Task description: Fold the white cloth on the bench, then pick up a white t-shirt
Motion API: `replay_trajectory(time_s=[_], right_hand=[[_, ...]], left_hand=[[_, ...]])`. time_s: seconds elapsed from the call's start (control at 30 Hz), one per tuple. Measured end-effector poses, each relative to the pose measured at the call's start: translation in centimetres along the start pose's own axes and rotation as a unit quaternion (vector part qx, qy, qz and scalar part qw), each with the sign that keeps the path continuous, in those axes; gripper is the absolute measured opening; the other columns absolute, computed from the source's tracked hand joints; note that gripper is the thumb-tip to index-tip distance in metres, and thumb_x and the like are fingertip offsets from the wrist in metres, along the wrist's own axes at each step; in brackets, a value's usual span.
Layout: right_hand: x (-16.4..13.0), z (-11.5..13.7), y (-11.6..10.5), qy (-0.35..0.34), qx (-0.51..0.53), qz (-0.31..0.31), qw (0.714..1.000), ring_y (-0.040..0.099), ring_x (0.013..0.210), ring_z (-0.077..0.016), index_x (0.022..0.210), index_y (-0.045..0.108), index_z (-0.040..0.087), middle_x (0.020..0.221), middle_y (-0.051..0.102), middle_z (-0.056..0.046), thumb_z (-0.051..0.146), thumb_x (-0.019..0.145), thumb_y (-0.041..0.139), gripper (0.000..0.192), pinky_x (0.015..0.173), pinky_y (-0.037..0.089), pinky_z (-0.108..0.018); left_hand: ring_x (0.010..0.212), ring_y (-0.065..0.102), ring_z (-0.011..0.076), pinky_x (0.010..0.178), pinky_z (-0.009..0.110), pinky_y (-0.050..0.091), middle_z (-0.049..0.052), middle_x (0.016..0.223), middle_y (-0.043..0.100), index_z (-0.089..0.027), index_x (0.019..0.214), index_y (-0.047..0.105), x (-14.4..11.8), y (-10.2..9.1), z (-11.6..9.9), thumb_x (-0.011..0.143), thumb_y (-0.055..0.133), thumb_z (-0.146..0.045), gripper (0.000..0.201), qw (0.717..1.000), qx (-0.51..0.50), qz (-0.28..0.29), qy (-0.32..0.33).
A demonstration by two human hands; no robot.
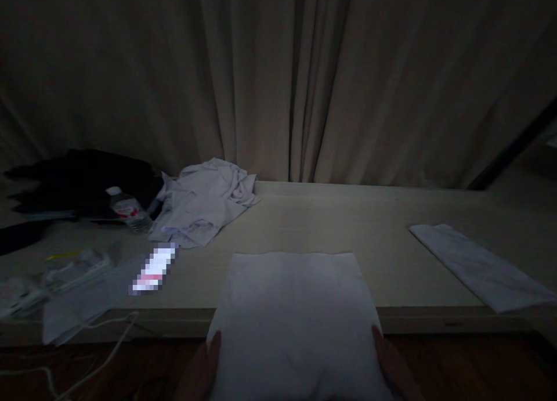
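A white cloth [296, 314], squared off and flat like a folded garment, reaches over the table's front edge onto the tabletop. My left hand [202, 360] grips its left edge, thumb on top. At the opposite edge my right hand [391, 357] grips it the same way. The fingers under the cloth are hidden, and its near end runs out of the bottom of the view.
A crumpled white shirt-like garment [209, 201] lies at the back left, beside a plastic bottle [129, 211] and black clothes [82, 177]. A lit, blurred-out phone-like screen [154, 267], papers [82, 305] and a white cable [115, 351] lie nearer. Right, a folded white cloth [478, 267] rests on the table [331, 215]. Curtains [261, 82] hang behind.
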State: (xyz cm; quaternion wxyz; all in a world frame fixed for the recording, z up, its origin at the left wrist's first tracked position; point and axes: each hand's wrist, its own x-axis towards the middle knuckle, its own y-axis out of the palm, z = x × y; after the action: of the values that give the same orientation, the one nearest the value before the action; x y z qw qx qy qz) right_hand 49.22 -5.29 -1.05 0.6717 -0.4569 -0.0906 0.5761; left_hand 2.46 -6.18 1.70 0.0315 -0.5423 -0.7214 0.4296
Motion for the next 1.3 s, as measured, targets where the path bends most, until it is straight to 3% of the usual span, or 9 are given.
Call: replay_trajectory(time_s=[0.1,0.27,0.4,0.5,0.63,0.8,0.97,1.13,1.3], right_hand=[[-0.3,-0.1,0.3,0.002,-0.007,-0.001,1.0,0.062,0.101,-0.029,0.109,0.062,0.01,0.108,0.066,-0.019,0.06,0.085,0.016,0.072,0.092,0.045,-0.041],[-0.7,0.3,0.5,0.011,-0.055,-0.07,0.996,0.064,0.097,-0.0306,0.112,0.061,0.017,0.109,0.066,-0.016,0.057,0.082,0.033,0.058,0.087,0.048,-0.041],[-0.8,0.4,0.9,0.0,-0.033,-0.08,0.996,0.062,0.102,-0.0286,0.116,0.057,0.015,0.113,0.064,-0.017,0.054,0.085,0.022,0.062,0.091,0.046,-0.039],[-0.7,0.4,1.4,0.024,-0.019,-0.074,0.997,0.062,0.101,-0.0294,0.113,0.058,0.012,0.111,0.065,-0.018,0.055,0.084,0.017,0.066,0.092,0.045,-0.04],[-0.9,0.7,1.8,0.063,0.024,-0.095,0.993,0.063,0.098,-0.0308,0.097,0.067,0.024,0.101,0.069,-0.013,0.06,0.08,0.021,0.06,0.084,0.051,-0.041],[-1.1,1.4,1.6,0.053,0.06,-0.088,0.993,0.064,0.097,-0.0293,0.09,0.068,0.028,0.097,0.07,-0.011,0.061,0.077,0.032,0.051,0.084,0.052,-0.042],[-0.8,1.7,1.6,0.047,0.077,-0.089,0.992,0.063,0.098,-0.0334,0.077,0.07,0.032,0.086,0.072,-0.009,0.063,0.072,0.027,0.053,0.078,0.053,-0.042],[-0.4,1.5,2.0,0.044,0.078,-0.089,0.992,0.063,0.097,-0.0329,0.081,0.071,0.036,0.083,0.072,-0.006,0.061,0.073,0.029,0.049,0.073,0.054,-0.042],[0.7,1.3,2.5,0.042,0.058,-0.096,0.993,0.062,0.101,-0.0257,0.093,0.067,0.033,0.1,0.069,-0.005,0.054,0.083,0.038,0.037,0.083,0.053,-0.04]], left_hand=[[0.096,0.063,0.032,0.089,0.045,0.045,0.021,0.101,0.065,-0.014,0.094,0.053,0.1,0.5,0.2,0.078,0.026,-0.062,0.058,0.999,-0.003,-0.039,-0.028],[0.087,0.064,0.0312,0.08,0.043,0.048,0.016,0.088,0.064,-0.019,0.083,0.049,-0.2,0.5,-0.4,0.076,0.03,-0.065,0.051,0.996,-0.004,-0.083,-0.029],[0.084,0.063,0.0318,0.078,0.043,0.048,0.014,0.085,0.063,-0.021,0.08,0.047,-0.2,0.6,-0.3,0.074,0.032,-0.065,0.047,0.994,-0.006,-0.109,-0.01],[0.085,0.064,0.0315,0.08,0.044,0.048,0.014,0.086,0.064,-0.02,0.086,0.048,0.0,1.1,0.3,0.075,0.03,-0.066,0.05,0.994,-0.026,-0.103,-0.014],[0.096,0.062,0.0322,0.087,0.046,0.046,0.016,0.099,0.064,-0.02,0.093,0.051,0.2,1.7,0.8,0.077,0.026,-0.065,0.054,0.996,-0.036,-0.08,-0.008],[0.097,0.062,0.0319,0.09,0.045,0.046,0.017,0.102,0.065,-0.018,0.096,0.053,0.1,1.7,0.4,0.078,0.026,-0.062,0.055,0.993,-0.051,-0.103,-0.009],[0.093,0.064,0.03,0.087,0.043,0.048,0.013,0.093,0.067,-0.018,0.09,0.055,0.3,1.7,0.5,0.078,0.028,-0.058,0.05,0.992,-0.062,-0.107,-0.005],[0.098,0.061,0.0308,0.091,0.044,0.047,0.012,0.092,0.068,-0.018,0.09,0.058,1.5,2.1,1.5,0.074,0.032,-0.057,0.05,0.991,-0.052,-0.122,0.013],[0.106,0.058,0.033,0.095,0.048,0.044,0.011,0.097,0.069,-0.019,0.088,0.06,3.2,2.7,3.2,0.068,0.039,-0.056,0.047,0.989,-0.07,-0.13,0.02]])
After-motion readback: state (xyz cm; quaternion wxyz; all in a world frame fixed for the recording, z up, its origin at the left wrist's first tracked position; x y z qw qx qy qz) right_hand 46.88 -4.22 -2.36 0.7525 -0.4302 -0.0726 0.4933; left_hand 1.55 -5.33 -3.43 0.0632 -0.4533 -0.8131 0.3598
